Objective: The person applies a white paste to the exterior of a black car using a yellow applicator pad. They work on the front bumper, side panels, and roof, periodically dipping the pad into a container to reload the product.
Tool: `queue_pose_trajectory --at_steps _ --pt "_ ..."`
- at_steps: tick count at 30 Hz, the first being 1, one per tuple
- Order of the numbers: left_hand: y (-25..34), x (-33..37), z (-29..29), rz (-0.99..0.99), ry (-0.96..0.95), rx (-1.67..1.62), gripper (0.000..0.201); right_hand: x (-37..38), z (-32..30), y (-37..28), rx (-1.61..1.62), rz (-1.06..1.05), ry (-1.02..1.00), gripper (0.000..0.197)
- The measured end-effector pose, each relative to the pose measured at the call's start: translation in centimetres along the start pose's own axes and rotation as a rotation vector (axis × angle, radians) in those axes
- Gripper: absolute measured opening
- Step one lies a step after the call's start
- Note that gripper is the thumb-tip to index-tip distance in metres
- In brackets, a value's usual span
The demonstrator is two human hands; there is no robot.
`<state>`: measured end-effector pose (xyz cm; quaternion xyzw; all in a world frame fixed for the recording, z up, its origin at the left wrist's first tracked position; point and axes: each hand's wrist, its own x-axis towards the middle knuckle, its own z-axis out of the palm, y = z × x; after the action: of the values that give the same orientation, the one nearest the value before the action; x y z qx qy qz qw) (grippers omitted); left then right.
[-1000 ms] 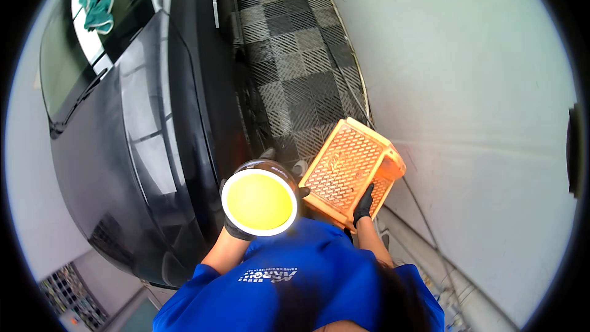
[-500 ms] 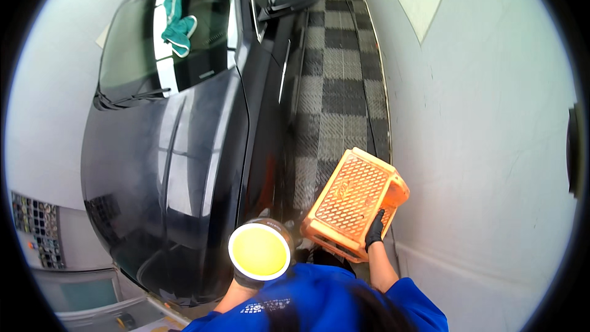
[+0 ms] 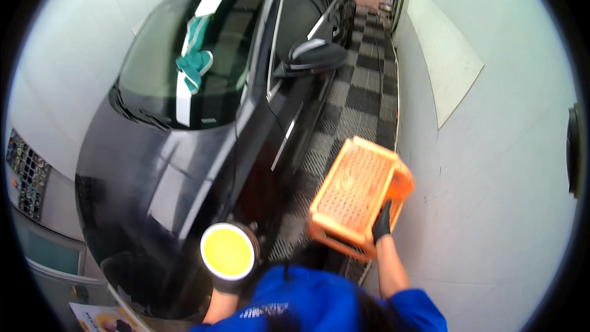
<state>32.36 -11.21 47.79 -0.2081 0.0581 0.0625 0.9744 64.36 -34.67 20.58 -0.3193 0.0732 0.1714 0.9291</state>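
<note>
My left hand [image 3: 228, 284], in a dark glove, is closed around a round dark-bodied thing with a yellow face and white rim [image 3: 228, 251]. Its yellow side faces up, just beside the front of a black car [image 3: 141, 166]. I cannot make out whether it is a tub or a padded tool. On the right, my black-gloved right hand [image 3: 382, 222] grips the side of an orange plastic step stool [image 3: 353, 187]. The stool hangs tilted over the floor, its patterned top toward me. The fingers of that hand are partly hidden by the stool's side.
A teal cloth with a pale edge [image 3: 195, 64] lies on the car's windshield. The wing mirror [image 3: 313, 55] juts over the narrow checkered floor strip [image 3: 356, 107]. A grey wall [image 3: 491, 184] bounds the right side. A rack of small items [image 3: 26, 169] stands at left.
My view has swung, so more of the car's side and the far aisle shows. The round yellow-faced thing sits further left and slightly lower. The stool stays in my right hand.
</note>
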Motion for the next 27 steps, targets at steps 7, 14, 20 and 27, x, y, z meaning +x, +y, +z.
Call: queue_pose_trajectory --at_steps 7,14,20,27 --pt "-3.5 -3.1 -12.8 0.527 -0.297 0.915 0.041 0.7 -10.4 3.5 -0.159 -0.019 0.104 0.073" --pt "2.4 1.5 -1.7 0.316 -0.408 0.881 0.042 2.1 3.1 -1.8 -0.193 -0.137 -0.004 0.078" --pt "1.4 -0.1 -5.6 0.359 -0.391 0.971 0.042 0.6 4.8 -3.3 -0.177 -0.059 0.034 0.070" --pt "-3.3 -2.7 -7.1 0.318 -0.353 0.802 0.044 2.6 3.3 -3.5 -0.114 0.049 -0.028 0.071"
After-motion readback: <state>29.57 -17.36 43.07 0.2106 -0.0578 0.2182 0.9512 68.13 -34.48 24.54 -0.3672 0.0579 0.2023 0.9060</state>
